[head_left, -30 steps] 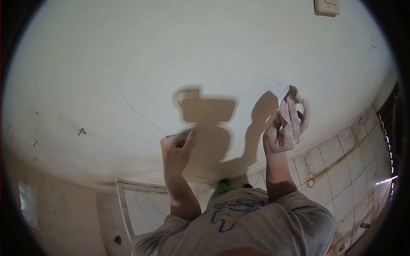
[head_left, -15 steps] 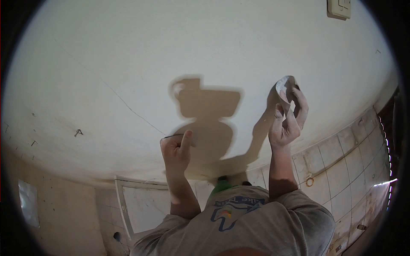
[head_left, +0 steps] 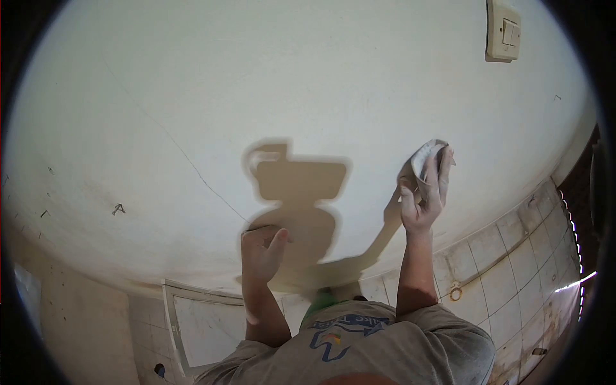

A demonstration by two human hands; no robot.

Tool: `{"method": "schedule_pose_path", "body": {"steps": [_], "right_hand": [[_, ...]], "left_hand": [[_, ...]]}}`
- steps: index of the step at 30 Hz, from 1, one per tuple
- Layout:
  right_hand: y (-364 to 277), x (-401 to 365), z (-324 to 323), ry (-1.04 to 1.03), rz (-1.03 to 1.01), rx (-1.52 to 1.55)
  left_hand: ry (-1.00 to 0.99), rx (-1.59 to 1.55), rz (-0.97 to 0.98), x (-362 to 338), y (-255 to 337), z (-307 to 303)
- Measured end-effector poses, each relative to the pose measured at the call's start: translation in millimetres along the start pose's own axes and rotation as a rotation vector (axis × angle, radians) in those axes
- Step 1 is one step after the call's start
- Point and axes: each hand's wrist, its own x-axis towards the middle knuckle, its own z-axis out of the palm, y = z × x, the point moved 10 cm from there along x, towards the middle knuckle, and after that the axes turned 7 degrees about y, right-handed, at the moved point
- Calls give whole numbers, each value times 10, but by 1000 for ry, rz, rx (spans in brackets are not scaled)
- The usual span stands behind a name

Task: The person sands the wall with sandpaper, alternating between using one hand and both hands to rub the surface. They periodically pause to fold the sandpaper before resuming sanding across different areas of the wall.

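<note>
My right hand (head_left: pixel 421 199) is raised in front of the pale wall (head_left: pixel 372 96). It grips a curled, dusty sheet of sandpaper (head_left: pixel 421 160), the fingers long over it and the thumb to its left. Whitish dust coats those fingers. Lower left, my left hand (head_left: pixel 262 252) is up against the wall with its fingers curled and the thumb up; what the fingers hold, if anything, is hidden. A thin crack (head_left: pixel 199 173) runs down the wall to that hand.
A light switch (head_left: pixel 504 32) is at upper right. Small hooks or nails (head_left: pixel 119 209) stick out of the wall at left. Stained tiles (head_left: pixel 507 269) line the lower right, and a white-framed panel (head_left: pixel 205 321) stands lower left. My shadow (head_left: pixel 298 186) falls between my hands.
The view has tilted up, so the wall and both hands appear lower. My right fingers have straightened along the sandpaper, which is now more folded. The left hand keeps nearly the same pose.
</note>
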Motion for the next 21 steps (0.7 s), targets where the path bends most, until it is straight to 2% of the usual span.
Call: {"method": "schedule_pose_path", "body": {"steps": [2, 5, 8, 9, 11, 12, 14, 16, 18, 19, 20, 21], "right_hand": [[129, -88, -7, -6, 24, -72], [86, 123, -25, -26, -67, -245], [162, 234, -117, 141, 1, -166], [61, 272, -112, 177, 15, -135], [-114, 198, 94, 82, 40, 16], [-191, 139, 181, 34, 55, 92], [-280, -113, 299, -38, -42, -35], [-112, -221, 158, 50, 75, 14], [348, -364, -24, 89, 365, -144], [401, -269, -98, 130, 337, -169], [574, -278, -151, 148, 437, -107], [536, -185, -147, 145, 416, -91]], "left_hand": [[21, 97, 43, 24, 63, 10], [6, 102, 92, 40, 95, 3], [-84, 186, 0, 28, 77, -8], [-87, 150, 43, 29, 107, 7], [-96, 82, 125, 17, 134, 21], [-86, 78, 101, 16, 123, 11], [-66, 72, 55, 4, 100, 9], [-50, 112, 127, 11, 96, 16], [-53, 181, 183, 29, 98, -34], [-58, 215, 199, 34, 101, -44], [-60, 243, 216, 37, 111, -38], [-45, 241, 199, 35, 123, -44]]}}
